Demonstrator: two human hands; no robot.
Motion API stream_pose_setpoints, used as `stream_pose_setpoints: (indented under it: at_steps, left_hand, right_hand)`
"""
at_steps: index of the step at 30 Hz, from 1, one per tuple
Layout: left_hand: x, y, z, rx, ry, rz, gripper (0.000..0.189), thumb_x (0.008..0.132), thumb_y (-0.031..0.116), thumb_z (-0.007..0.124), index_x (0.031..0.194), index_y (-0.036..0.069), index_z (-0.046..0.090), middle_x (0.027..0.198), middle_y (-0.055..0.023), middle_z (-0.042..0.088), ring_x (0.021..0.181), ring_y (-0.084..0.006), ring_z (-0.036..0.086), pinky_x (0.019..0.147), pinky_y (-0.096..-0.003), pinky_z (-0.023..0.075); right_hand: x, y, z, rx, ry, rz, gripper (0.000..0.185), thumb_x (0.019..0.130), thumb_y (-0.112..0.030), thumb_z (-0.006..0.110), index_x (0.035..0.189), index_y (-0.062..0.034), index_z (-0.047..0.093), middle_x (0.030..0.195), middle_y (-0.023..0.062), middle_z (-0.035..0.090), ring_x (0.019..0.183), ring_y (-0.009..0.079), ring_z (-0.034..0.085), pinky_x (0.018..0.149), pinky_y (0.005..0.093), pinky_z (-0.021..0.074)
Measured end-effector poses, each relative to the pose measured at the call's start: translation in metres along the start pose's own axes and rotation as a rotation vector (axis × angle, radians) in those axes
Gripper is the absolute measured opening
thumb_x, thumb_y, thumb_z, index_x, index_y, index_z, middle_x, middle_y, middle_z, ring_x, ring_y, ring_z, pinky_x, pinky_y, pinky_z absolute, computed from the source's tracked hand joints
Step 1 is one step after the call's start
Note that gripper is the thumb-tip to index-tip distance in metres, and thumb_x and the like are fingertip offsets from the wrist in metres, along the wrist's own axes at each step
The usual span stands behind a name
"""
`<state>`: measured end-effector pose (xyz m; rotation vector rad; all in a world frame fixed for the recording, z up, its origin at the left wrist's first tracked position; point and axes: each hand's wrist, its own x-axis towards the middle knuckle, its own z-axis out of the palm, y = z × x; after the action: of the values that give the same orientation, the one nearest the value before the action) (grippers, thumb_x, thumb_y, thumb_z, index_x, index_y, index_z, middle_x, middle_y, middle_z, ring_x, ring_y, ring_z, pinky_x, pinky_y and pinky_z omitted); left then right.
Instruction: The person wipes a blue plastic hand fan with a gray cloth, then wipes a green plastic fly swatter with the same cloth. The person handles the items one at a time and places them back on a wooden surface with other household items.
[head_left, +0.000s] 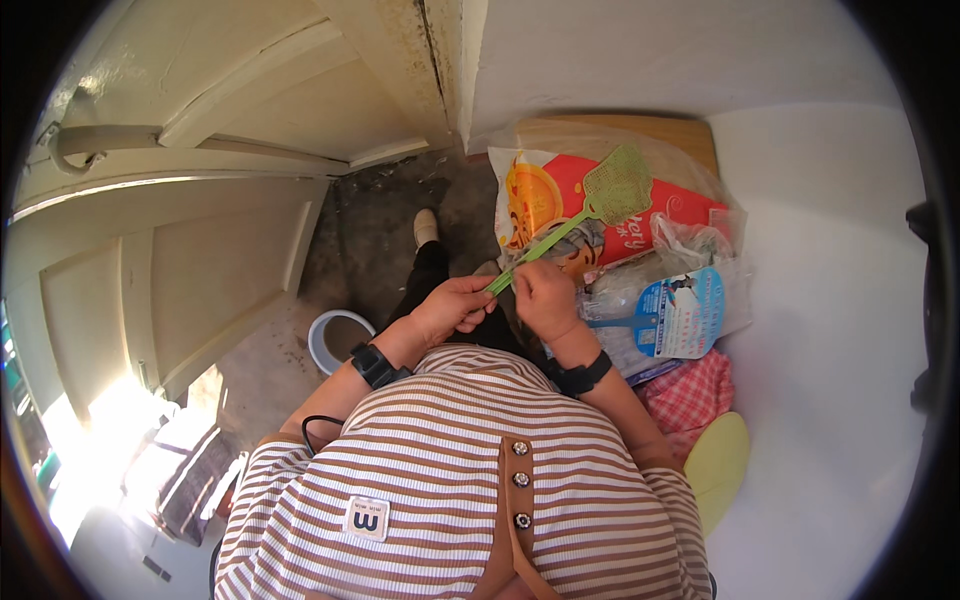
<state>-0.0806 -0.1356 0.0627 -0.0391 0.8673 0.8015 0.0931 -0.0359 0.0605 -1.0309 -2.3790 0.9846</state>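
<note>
A green plastic fly swatter (553, 238) slants across the space before me, its mesh head (619, 186) up and to the right over a printed bag. My left hand (454, 306) grips the lower end of its handle, thumb on top. Close beside it, my right hand (547, 296) has its fingers curled in at the handle, with the fingertips partly hidden. Below the swatter's head lies the red, white and orange plastic bag (534, 191). To the right of my right hand is a blue round hand fan (686, 313) bearing writing and a picture.
A panelled door (199, 277) stands at the left, near a pale bucket (321, 321) on the dark floor (375, 202). Clear plastic bags (694, 238), a pink checked cloth (690, 394) and a yellow-green oval object (718, 465) lie along the white wall (817, 300). A wooden board (675, 139) is behind.
</note>
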Motion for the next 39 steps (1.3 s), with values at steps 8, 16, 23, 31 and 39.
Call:
stream_pose_setpoints:
  at_steps: [8, 16, 23, 31, 39]
  left_hand:
    - [0.001, 0.001, 0.010, 0.053, 0.048, 0.018, 0.039, 0.096, 0.003, 0.045, 0.134, 0.004, 0.048, 0.081, 0.0016, 0.051, 0.050, -0.0026, 0.033, 0.042, -0.0170, 0.0235]
    - [0.005, 0.001, 0.007, 0.079, 0.036, 0.032, 0.038, 0.095, 0.005, 0.046, 0.133, 0.004, 0.049, 0.080, 0.0022, 0.050, 0.051, -0.0026, 0.033, 0.042, -0.0171, 0.0236]
    - [0.001, 0.003, 0.005, -0.099, 0.015, 0.042, 0.040, 0.099, 0.017, 0.041, 0.136, 0.001, 0.043, 0.092, -0.0025, 0.053, 0.059, -0.0066, 0.038, 0.048, -0.0197, 0.0319]
    - [-0.007, 0.007, 0.012, -0.213, -0.111, 0.047, 0.047, 0.091, 0.007, 0.039, 0.137, -0.002, 0.039, 0.093, -0.0053, 0.052, 0.062, -0.0088, 0.040, 0.053, -0.0212, 0.0359]
    - [-0.002, 0.000, 0.013, -0.169, -0.172, 0.070, 0.044, 0.079, -0.005, 0.040, 0.122, 0.000, 0.048, 0.083, -0.0017, 0.045, 0.055, -0.0064, 0.034, 0.047, -0.0201, 0.0274]
  right_hand:
    - [0.003, 0.018, -0.003, 0.010, -0.011, 0.052, 0.004, 0.078, -0.006, 0.060, 0.081, -0.0046, 0.061, 0.078, 0.0144, 0.062, 0.075, 0.0356, 0.060, 0.066, 0.0438, 0.0485]
    - [-0.004, 0.009, 0.004, 0.046, 0.009, 0.106, 0.007, 0.080, -0.007, 0.061, 0.086, -0.0050, 0.064, 0.081, 0.0131, 0.064, 0.077, 0.0328, 0.062, 0.070, 0.0392, 0.0503]
    - [0.000, 0.017, -0.020, 0.443, 0.101, 0.422, 0.015, 0.082, -0.001, 0.064, 0.097, -0.0014, 0.066, 0.087, 0.0126, 0.067, 0.078, 0.0199, 0.065, 0.073, 0.0296, 0.0504]
    - [-0.002, -0.008, -0.015, 0.194, 0.033, 0.048, 0.012, 0.079, -0.003, 0.065, 0.092, -0.0019, 0.066, 0.087, 0.0133, 0.065, 0.081, 0.0309, 0.064, 0.070, 0.0348, 0.0511]
    - [-0.004, -0.029, -0.013, 0.098, 0.018, -0.024, 0.007, 0.077, -0.005, 0.063, 0.084, -0.0045, 0.065, 0.082, 0.0112, 0.063, 0.078, 0.0310, 0.062, 0.067, 0.0388, 0.0505]
